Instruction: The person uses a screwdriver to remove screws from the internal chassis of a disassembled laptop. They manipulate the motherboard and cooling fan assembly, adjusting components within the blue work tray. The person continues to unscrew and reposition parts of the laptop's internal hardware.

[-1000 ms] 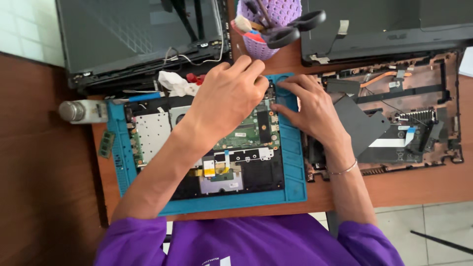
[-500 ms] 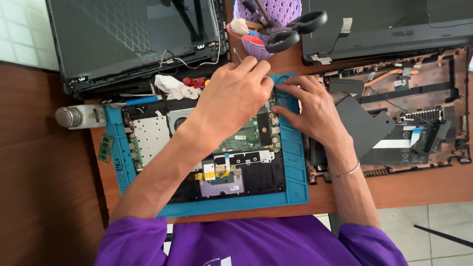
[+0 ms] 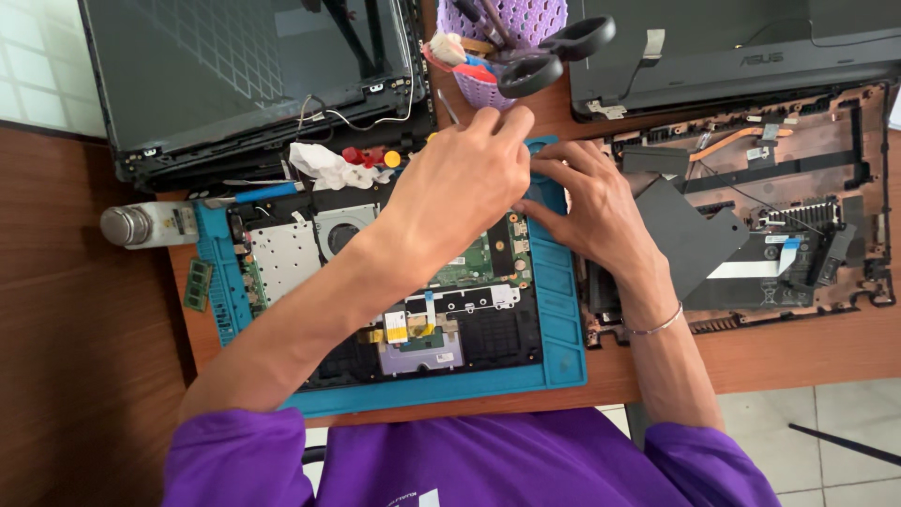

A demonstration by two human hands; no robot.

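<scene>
An opened laptop base (image 3: 441, 324) with a green circuit board (image 3: 479, 263) and a round fan (image 3: 340, 228) lies on a blue work mat (image 3: 563, 319). My left hand (image 3: 465, 188) reaches across the board to its upper right corner, fingers closed on a thin metal tool (image 3: 448, 106) whose tip sticks up past the knuckles. My right hand (image 3: 587, 202) lies beside it, fingers spread, with the fingertips touching the mat's top right edge by the board's corner. What lies under both hands is hidden.
A purple basket (image 3: 526, 28) with black-handled scissors (image 3: 554, 52) stands just beyond the hands. A second stripped laptop shell (image 3: 798, 160) lies to the right, a dark screen lid (image 3: 244, 75) at top left. At left are a metal-capped bottle (image 3: 150, 225), a memory stick (image 3: 197, 284) and crumpled tissue (image 3: 324, 167).
My left hand has shifted slightly up toward the basket, and the tool's tip now shows above it. My right hand stays in about the same place.
</scene>
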